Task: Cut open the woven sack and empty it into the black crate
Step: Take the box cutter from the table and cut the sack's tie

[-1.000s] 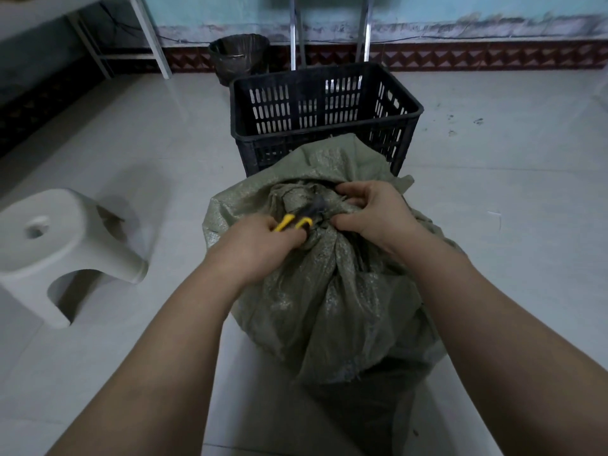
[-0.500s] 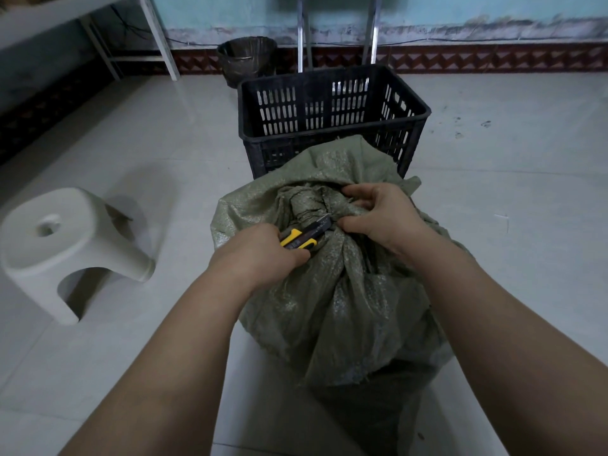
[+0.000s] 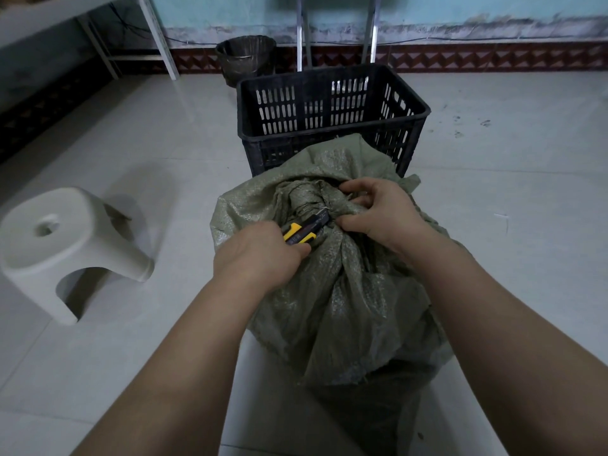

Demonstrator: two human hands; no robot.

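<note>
The woven sack point(image 3: 342, 291) is stood on the floor just near of the black crate point(image 3: 329, 116), neck tied. A yellow cutter point(image 3: 304, 230) is gripped by the left hand point(image 3: 260, 255); the knot is pinched taut by the right hand point(image 3: 378, 212), probably so the tie gets sliced clean.

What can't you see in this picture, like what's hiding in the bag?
Head view:
- Contents of the woven sack: hidden by its tied fabric.
- Floor of the black crate: the sack and near wall cover it.
- Knife handle: inside the left hand.
- Blade tip: too small, beside the right hand.
</note>
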